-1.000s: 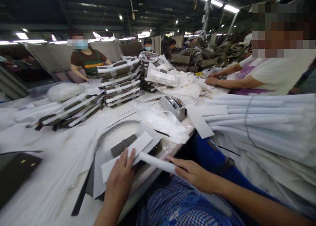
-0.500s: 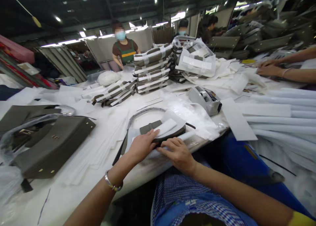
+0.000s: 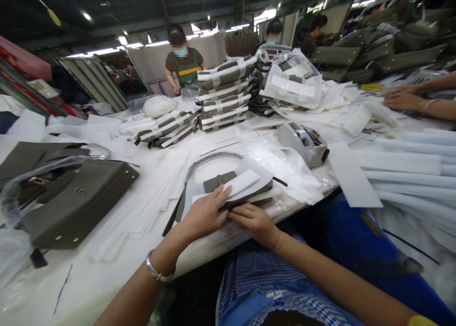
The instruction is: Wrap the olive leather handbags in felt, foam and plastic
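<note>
One bag (image 3: 254, 188) is laid near the edge of the table (image 3: 197, 258), with a white strip (image 3: 244, 183) on top. The strip is partly covered by the left hand (image 3: 204, 213), its fingers close together. The bag's near side is met by the right hand (image 3: 258, 226), its fingers side by side. Whether anything is pinched by either hand cannot be told.

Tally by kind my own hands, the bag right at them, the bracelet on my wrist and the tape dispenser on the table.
Left hand and right hand: 2
Olive bag at the hands: 1
Silver bracelet: 1
Tape dispenser: 1
Total: 5
</note>
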The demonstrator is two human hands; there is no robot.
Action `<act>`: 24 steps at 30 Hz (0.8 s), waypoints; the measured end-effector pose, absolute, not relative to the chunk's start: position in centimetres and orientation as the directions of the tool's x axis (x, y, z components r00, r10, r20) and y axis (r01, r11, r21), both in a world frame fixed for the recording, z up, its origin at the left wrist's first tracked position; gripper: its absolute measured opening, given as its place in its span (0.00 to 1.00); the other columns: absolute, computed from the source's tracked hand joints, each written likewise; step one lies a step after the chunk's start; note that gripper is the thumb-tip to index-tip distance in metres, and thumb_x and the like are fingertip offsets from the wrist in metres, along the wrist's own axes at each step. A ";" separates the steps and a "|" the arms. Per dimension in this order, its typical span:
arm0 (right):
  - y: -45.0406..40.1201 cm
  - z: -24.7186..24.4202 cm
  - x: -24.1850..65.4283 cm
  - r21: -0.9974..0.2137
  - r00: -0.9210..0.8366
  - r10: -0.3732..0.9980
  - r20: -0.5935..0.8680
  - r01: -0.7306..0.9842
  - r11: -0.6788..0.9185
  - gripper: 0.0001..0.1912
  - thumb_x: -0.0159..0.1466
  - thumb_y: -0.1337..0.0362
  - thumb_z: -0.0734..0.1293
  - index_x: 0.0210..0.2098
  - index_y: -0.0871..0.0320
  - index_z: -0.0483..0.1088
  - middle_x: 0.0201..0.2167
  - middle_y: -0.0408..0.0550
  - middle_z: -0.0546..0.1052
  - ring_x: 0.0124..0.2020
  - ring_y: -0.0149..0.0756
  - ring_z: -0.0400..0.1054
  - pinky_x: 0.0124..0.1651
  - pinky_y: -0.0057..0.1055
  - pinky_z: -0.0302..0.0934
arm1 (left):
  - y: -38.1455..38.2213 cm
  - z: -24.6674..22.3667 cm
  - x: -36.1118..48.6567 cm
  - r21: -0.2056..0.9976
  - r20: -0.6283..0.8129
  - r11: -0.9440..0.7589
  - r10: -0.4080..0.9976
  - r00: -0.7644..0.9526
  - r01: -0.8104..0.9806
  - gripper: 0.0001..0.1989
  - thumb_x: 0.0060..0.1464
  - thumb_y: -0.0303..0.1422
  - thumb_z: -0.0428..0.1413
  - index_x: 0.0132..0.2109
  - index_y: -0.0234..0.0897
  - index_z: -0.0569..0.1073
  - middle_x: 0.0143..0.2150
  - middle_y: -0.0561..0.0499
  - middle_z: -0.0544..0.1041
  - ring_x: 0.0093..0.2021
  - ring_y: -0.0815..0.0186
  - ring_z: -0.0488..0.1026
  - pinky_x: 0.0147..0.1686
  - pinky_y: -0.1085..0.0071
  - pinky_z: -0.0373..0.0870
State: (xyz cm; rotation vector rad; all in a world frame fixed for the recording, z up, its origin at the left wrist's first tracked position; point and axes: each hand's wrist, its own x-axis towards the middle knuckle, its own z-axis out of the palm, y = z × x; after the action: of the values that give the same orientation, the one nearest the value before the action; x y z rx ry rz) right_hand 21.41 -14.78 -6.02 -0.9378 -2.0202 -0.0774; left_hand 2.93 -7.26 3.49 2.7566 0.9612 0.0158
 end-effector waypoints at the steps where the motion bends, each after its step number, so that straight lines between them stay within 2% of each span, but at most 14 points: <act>1: -15.3 -5.9 22.0 -0.312 -0.343 0.597 0.725 0.610 0.729 0.20 0.69 0.75 0.57 0.56 0.59 0.71 0.49 0.52 0.79 0.49 0.38 0.71 0.52 0.36 0.70 | -7.7 3.0 3.0 0.194 -0.029 -0.755 0.634 0.773 0.627 0.37 0.59 0.33 0.58 0.71 0.37 0.52 0.70 0.35 0.57 0.67 0.51 0.61 0.61 0.56 0.65; 3: -16.6 -5.5 23.8 -0.333 -0.364 0.609 0.705 0.588 0.737 0.22 0.68 0.76 0.56 0.56 0.56 0.71 0.49 0.50 0.79 0.51 0.37 0.72 0.53 0.37 0.70 | -8.4 1.8 3.3 0.145 0.060 -0.737 0.672 0.738 0.660 0.37 0.58 0.33 0.60 0.70 0.37 0.54 0.70 0.34 0.57 0.67 0.49 0.61 0.62 0.55 0.65; 5: -17.7 -5.1 26.2 -0.312 -0.329 0.637 0.698 0.660 0.683 0.23 0.68 0.76 0.57 0.56 0.53 0.71 0.48 0.47 0.79 0.51 0.37 0.72 0.54 0.40 0.69 | -9.1 0.5 3.6 0.094 0.152 -0.724 0.689 0.709 0.684 0.35 0.58 0.29 0.60 0.69 0.37 0.56 0.70 0.35 0.59 0.66 0.49 0.61 0.62 0.55 0.64; 9: -18.6 -4.6 30.7 -0.277 -0.061 0.741 0.669 0.904 0.325 0.15 0.68 0.67 0.65 0.53 0.51 0.73 0.50 0.47 0.79 0.52 0.44 0.71 0.58 0.48 0.64 | -9.4 -0.8 4.0 0.051 0.247 -0.728 0.672 0.698 0.683 0.34 0.58 0.27 0.59 0.68 0.37 0.58 0.69 0.36 0.60 0.66 0.50 0.62 0.63 0.54 0.64; 12: -18.0 -4.8 32.2 -0.283 0.029 0.804 0.594 0.943 0.175 0.19 0.67 0.58 0.67 0.55 0.55 0.71 0.52 0.52 0.77 0.52 0.49 0.71 0.56 0.50 0.65 | -9.3 -0.7 3.9 0.057 0.253 -0.734 0.666 0.702 0.676 0.34 0.59 0.28 0.59 0.69 0.38 0.57 0.69 0.36 0.60 0.66 0.50 0.62 0.63 0.54 0.64; 14: -17.5 -5.1 32.3 -0.315 0.050 0.830 0.555 0.937 0.154 0.19 0.67 0.56 0.66 0.55 0.57 0.71 0.51 0.53 0.77 0.50 0.48 0.72 0.53 0.47 0.69 | -9.3 -0.5 3.7 0.064 0.248 -0.734 0.668 0.702 0.676 0.33 0.59 0.29 0.58 0.69 0.38 0.57 0.69 0.36 0.60 0.66 0.50 0.62 0.63 0.54 0.64; 17: -16.8 -5.2 31.8 -0.340 0.074 0.803 0.591 0.926 0.165 0.14 0.67 0.59 0.66 0.50 0.57 0.73 0.49 0.52 0.77 0.49 0.46 0.72 0.51 0.44 0.69 | -9.4 -0.3 3.6 0.081 0.237 -0.737 0.668 0.705 0.671 0.34 0.59 0.30 0.59 0.69 0.39 0.56 0.70 0.37 0.59 0.67 0.50 0.60 0.64 0.54 0.63; 21: -16.2 -4.9 31.7 -0.300 0.048 0.767 0.640 0.935 0.191 0.08 0.64 0.68 0.66 0.44 0.56 0.72 0.44 0.52 0.76 0.48 0.46 0.70 0.52 0.45 0.68 | -9.5 -0.6 3.6 0.094 0.242 -0.739 0.666 0.705 0.667 0.38 0.57 0.34 0.62 0.70 0.39 0.55 0.71 0.37 0.57 0.68 0.49 0.58 0.65 0.53 0.61; 24: -16.2 -4.5 32.1 -0.262 -0.018 0.799 0.601 0.940 0.218 0.08 0.64 0.69 0.67 0.44 0.57 0.71 0.45 0.53 0.75 0.48 0.47 0.69 0.51 0.45 0.69 | -9.5 -1.1 3.7 0.081 0.264 -0.730 0.672 0.691 0.679 0.35 0.58 0.32 0.60 0.69 0.39 0.56 0.70 0.36 0.57 0.68 0.50 0.59 0.65 0.53 0.62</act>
State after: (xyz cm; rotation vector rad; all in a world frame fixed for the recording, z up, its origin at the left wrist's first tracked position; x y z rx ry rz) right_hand 32.11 -16.21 -4.51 -1.6087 -1.8421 -0.2766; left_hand 3.66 -9.50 -1.08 2.9101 1.1625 0.4402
